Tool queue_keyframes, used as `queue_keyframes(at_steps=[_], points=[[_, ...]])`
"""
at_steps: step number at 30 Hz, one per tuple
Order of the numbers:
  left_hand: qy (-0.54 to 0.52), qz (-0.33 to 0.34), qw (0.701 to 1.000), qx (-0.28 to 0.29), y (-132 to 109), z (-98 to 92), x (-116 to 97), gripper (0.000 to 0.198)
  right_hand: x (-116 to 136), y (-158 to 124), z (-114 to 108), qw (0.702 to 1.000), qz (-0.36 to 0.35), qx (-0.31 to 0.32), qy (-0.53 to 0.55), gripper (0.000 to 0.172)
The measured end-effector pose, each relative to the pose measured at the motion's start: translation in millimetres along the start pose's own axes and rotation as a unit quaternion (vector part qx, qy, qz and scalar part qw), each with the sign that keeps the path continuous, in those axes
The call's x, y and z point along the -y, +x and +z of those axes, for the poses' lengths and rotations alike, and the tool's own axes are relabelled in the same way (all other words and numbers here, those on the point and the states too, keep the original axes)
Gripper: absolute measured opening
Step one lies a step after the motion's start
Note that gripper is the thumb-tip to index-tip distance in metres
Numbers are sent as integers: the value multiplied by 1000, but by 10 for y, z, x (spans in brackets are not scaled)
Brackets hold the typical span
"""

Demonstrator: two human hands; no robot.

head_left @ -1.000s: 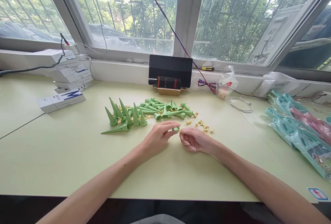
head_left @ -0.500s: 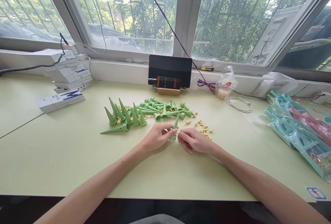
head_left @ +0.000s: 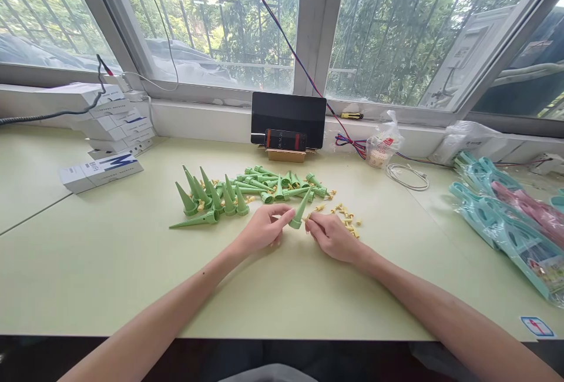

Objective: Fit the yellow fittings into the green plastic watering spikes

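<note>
Where it pinches, right hand (head_left: 333, 238): narrow, holding what looks like a yellow peg (head_left: 307, 217).
Left hand (head_left: 263, 228): gripping a tilted green cone (head_left: 300, 209) between both hands.
Peg and cone: apparently being joined; next calls for steady alignment.
Loose cones (head_left: 279, 189): piled beyond.

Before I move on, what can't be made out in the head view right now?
All in the head view:
- Yellow piece: mostly covered by the right hand.
- Inside of the cone at the left hand: hidden by the cone's own wall.
- Count of the cone pile: cones overlap.
- Box: small print too small.
- Teal pieces: partly cut off by the right edge.
</note>
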State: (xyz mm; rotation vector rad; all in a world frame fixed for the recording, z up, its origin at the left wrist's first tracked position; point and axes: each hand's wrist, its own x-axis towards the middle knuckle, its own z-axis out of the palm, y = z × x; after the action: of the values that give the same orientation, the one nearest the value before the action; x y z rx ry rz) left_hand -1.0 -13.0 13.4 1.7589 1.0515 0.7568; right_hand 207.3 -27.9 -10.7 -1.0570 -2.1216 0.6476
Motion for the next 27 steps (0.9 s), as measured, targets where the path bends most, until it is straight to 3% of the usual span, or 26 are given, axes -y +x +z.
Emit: queue_keyframes(at_steps=[10, 18, 27], points=[[62, 50, 996, -48, -12, 41, -13, 36, 2, 9, -3, 1000, 9, 1, -18, 29], [75, 91, 992, -36, 9, 12, 9, 36, 4, -13, -10, 998, -14, 43, -35, 29], [2, 14, 1000, 11, 1, 6, -26, 45, 40, -16, -13, 992, -47, 47, -104, 31]])
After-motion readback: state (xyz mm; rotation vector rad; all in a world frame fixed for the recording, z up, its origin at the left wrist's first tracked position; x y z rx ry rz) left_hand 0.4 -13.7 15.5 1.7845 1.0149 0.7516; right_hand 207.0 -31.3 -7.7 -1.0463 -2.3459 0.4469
